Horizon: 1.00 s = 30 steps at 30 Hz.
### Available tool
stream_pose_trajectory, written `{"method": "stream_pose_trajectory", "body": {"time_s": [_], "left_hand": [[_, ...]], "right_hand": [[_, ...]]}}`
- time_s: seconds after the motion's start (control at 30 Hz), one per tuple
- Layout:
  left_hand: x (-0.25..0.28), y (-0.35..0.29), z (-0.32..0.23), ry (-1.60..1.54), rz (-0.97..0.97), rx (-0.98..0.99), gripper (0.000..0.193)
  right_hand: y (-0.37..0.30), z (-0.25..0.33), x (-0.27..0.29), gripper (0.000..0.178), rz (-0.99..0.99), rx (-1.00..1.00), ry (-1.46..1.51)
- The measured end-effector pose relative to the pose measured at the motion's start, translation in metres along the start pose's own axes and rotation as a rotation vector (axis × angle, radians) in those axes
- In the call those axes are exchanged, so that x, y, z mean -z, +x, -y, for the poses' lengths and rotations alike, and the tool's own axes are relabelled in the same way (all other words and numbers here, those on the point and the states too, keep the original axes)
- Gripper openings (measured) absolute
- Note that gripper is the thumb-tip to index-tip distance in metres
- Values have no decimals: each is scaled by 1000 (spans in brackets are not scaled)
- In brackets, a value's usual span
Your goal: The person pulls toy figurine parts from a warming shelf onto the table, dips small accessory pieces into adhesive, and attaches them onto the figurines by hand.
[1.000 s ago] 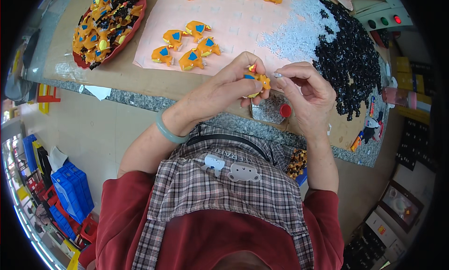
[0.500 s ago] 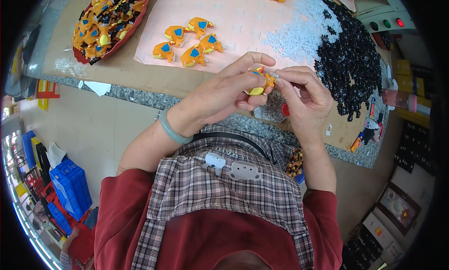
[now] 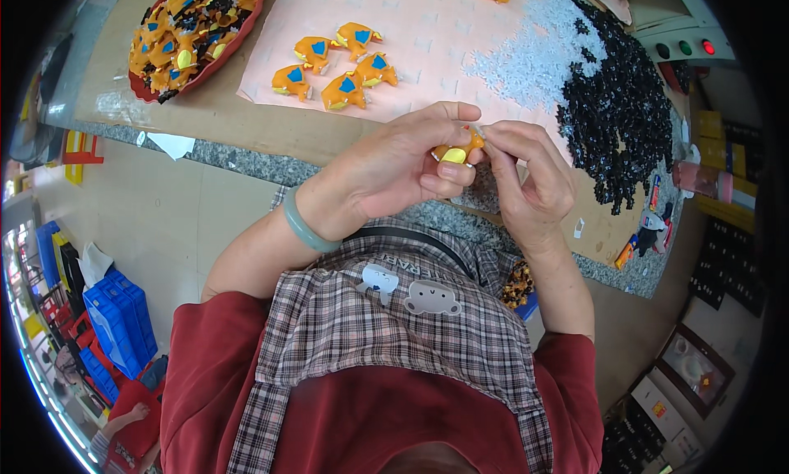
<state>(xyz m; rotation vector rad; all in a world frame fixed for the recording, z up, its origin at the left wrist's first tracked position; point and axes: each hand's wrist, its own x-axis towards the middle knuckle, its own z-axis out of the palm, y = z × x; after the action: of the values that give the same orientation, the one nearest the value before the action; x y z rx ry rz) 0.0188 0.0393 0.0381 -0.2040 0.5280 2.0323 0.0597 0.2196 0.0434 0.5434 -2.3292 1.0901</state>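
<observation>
An orange toy figurine [image 3: 454, 155] with a yellow belly is gripped between the thumb and fingers of my left hand [image 3: 386, 155], just beyond the table's near edge. My right hand [image 3: 536, 174] pinches at the figurine's right end. A small pale piece seems to be between those fingertips, too small to make out. My left thumb covers much of the figurine's upper side. Farther off, several like orange figurines [image 3: 343, 90] with blue patches lie on a pink sheet [image 3: 427, 39].
A red scalloped tray [image 3: 215, 66] piled with orange and black pieces stands at the far left. Heaps of small clear pieces [image 3: 526, 59] and black pieces [image 3: 616, 121] spread at the right. Glue tubes [image 3: 627, 250] lie by the right edge. Blue crates [image 3: 122, 318] stand at the lower left.
The figurine has turned slightly in my left hand, and my thumb now hides its blue patch. My right hand has moved slightly left and stays at the figurine's end.
</observation>
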Motion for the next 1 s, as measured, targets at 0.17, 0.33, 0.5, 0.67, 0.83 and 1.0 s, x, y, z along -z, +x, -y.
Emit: {"method": "stream_pose_trajectory", "body": {"time_s": [0.17, 0.33, 0.5, 0.67, 0.83, 1.0], "left_hand": [[-2, -2, -4, 81, -17, -57, 34], [-6, -8, -18, 462, 75, -287, 32], [-2, -25, -64, 1763, -286, -946, 27], [16, -42, -100, 2308, -395, -958, 20], [23, -20, -132, 2227, -336, -1085, 22], [63, 38, -180, 2311, -749, -1185, 28]], "right_hand": [[2, 5, 0, 24, 34, 60, -84], [16, 6, 6, 28, 88, 69, 51], [23, 2, 10, 28, 86, -36, 107], [9, -13, 20, 27, 220, 60, -59], [10, -21, 26, 25, 225, 43, -70], [11, -26, 31, 24, 235, 1, -103]]}}
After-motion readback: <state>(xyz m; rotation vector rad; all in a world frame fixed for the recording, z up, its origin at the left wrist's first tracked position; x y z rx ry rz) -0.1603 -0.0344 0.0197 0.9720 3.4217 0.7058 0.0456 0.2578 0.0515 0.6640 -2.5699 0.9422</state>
